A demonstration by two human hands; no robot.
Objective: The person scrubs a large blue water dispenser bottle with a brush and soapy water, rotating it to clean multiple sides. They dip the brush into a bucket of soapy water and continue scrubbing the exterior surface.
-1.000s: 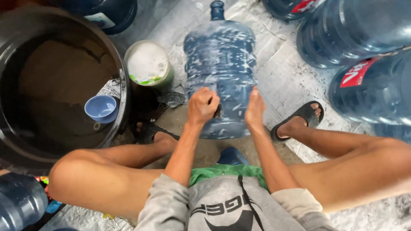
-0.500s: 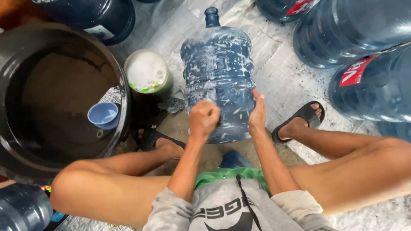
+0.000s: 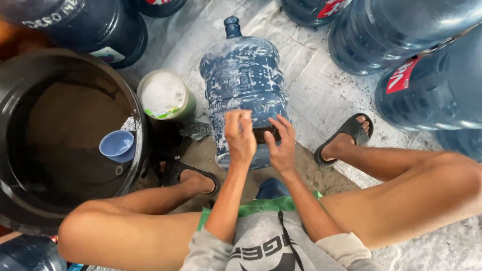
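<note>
Now | left hand (image 3: 240,135) fingers curled, resting on soapy blue water jug (image 3: 243,80) | right hand (image 3: 281,145) fingers spread, gripping small dark pad (image 3: 265,134) against the jug

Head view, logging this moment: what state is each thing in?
Water jug: lying on its side, soapy, neck pointing away.
Left hand: on the jug.
Right hand: on the jug, something dark under its fingers.
Black tub: holds murky water.
Blue cup: floating in the tub.
Green pail: foamy liquid inside.
</note>
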